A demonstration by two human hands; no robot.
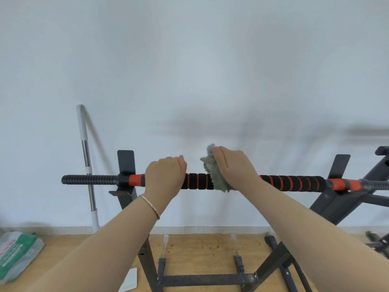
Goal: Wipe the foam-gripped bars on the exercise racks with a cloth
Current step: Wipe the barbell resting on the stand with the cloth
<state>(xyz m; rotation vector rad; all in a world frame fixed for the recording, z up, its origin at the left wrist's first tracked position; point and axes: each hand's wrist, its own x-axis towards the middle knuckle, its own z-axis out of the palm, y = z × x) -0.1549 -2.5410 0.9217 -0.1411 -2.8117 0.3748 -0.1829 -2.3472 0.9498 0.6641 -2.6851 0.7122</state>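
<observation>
Nearest, black rack (202, 280) on wooden floor (200, 249), green-and-white bag (16, 253) low at left. Farther, left hand (164, 178) curled round the foam-gripped bar (294, 182), level across the rack's supports. Just right, right hand (233, 167) wrapped over a grey-green cloth (212, 171), pressing it onto the bar. Farthest, left, a pole (85, 152) leaning on the wall (189, 60).
</observation>
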